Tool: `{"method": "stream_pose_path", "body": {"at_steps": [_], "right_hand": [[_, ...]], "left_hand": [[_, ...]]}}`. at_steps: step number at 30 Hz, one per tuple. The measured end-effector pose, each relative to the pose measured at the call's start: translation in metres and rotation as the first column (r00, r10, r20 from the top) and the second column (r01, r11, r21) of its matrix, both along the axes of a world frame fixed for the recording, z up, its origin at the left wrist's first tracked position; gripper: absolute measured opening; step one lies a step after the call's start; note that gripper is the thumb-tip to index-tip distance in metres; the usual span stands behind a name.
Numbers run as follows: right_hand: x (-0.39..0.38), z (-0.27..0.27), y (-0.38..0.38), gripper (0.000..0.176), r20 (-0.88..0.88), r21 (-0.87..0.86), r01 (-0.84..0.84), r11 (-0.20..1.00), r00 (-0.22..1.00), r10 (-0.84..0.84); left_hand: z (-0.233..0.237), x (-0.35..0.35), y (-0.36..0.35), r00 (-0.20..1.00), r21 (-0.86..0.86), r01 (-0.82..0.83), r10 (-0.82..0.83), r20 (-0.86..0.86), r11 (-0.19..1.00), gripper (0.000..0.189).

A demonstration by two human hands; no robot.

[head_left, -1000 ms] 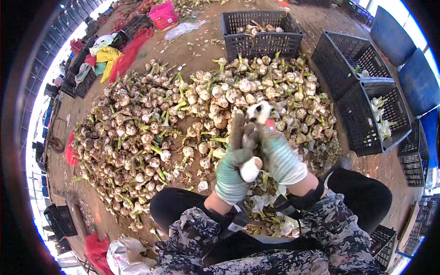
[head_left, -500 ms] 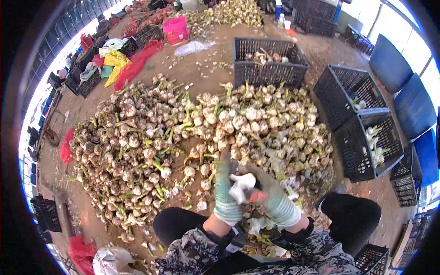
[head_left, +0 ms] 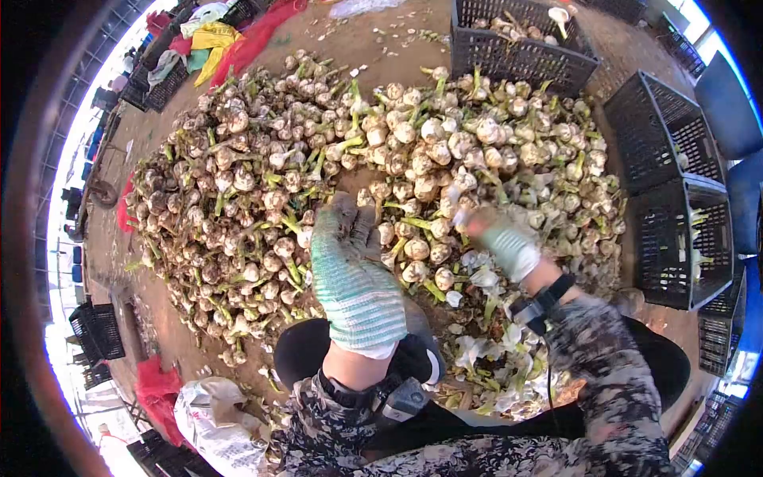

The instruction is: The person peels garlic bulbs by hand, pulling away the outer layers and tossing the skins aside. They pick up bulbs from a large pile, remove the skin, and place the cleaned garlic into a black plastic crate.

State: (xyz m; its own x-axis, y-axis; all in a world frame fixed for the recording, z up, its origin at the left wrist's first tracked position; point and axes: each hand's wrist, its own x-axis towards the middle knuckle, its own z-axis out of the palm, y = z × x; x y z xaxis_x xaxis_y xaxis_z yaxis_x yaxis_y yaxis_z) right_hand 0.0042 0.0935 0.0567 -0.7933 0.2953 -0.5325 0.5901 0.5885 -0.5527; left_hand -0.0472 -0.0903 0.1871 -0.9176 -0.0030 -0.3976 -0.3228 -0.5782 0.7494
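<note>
My left hand (head_left: 358, 278), in a green-and-white striped glove with dirty fingertips, is over the middle of a large garlic pile (head_left: 254, 183). Its fingers are bent and close together, and anything under them is hidden. To the right, my right hand (head_left: 505, 242), gloved too, is over the pile, its fingers smeared by motion. Whether it holds anything cannot be made out. A white garlic bulb (head_left: 560, 17) with a stem shows over the right part of a black crate (head_left: 520, 60) holding more bulbs. White peelings and cut leaves (head_left: 493, 366) lie below my right hand.
Two black crates (head_left: 675, 238) stand to the right, beside blue panels (head_left: 727, 103). Red netting (head_left: 258, 40) and a yellow bag (head_left: 214, 40) lie at the upper left. A white sack (head_left: 218, 417) is at the lower left. My knees flank the peelings.
My hands have moved apart, the left up and leftward, the right up and rightward. The white thing between them is gone from there. A bulb now shows over the crate. The view has tilted down.
</note>
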Motion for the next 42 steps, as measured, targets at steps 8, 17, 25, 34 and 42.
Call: {"method": "stream_pose_path", "body": {"at_steps": [8, 17, 25, 34, 42], "right_hand": [[-0.001, -0.133, -0.104, 0.058, 0.008, 0.386, 0.069, 0.92, 0.997, -0.078], [0.076, -0.03, -0.043, 0.038, 0.227, -0.973, 0.084, -0.216, 0.534, -0.814], [0.095, 0.062, -0.05, 0.074, -0.548, -0.738, 0.034, 0.674, 0.551, -0.629], [0.14, 0.105, -0.016, 0.037, -0.383, -0.868, 0.016, 0.496, 0.615, -0.69], [0.144, 0.123, -0.032, 0.046, -0.439, -0.729, 0.286, 0.622, 0.501, -0.746]], "left_hand": [[-0.014, 0.004, -0.004, 0.986, -0.011, 0.147, -0.145, 0.076, 0.989, 0.029], [-0.037, 0.032, 0.013, 0.931, -0.225, 0.357, -0.364, 0.008, 0.907, 0.033], [-0.033, 0.065, 0.028, 0.7, 0.275, 0.684, -0.714, 0.013, 0.676, 0.036], [-0.009, 0.084, 0.043, 0.521, -0.609, 0.299, -0.661, -0.54, 0.734, 0.058], [0.005, 0.096, 0.042, 0.169, -0.779, -0.175, -0.761, -0.626, 0.602, 0.065]]}}
